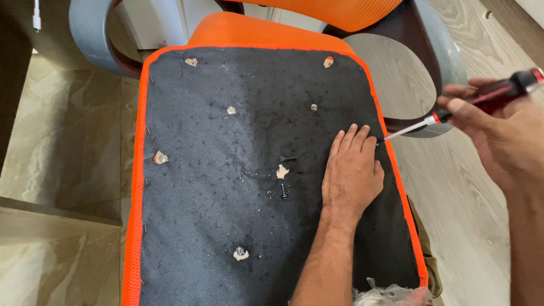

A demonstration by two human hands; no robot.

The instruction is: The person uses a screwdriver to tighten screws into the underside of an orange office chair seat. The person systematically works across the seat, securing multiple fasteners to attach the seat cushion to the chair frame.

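Screwdriver point(481, 101) sits clenched in our right hand point(498, 130), tip at the right edge of the upturned seat point(215, 215), just beside our left fingertips point(354, 133). Left hand point(351, 175) lies flat and released on the black fabric, grasping nothing; two loose screws point(285, 175) lie near it.

No pkgs, labels, signs, screens — none.

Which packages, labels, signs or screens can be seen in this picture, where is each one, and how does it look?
None can be seen: no package, label, sign or screen. The view shows only the black underside of an orange chair seat, loose black screws lying on it, the left hand pressed flat on the fabric, and the right hand holding a red and black screwdriver.
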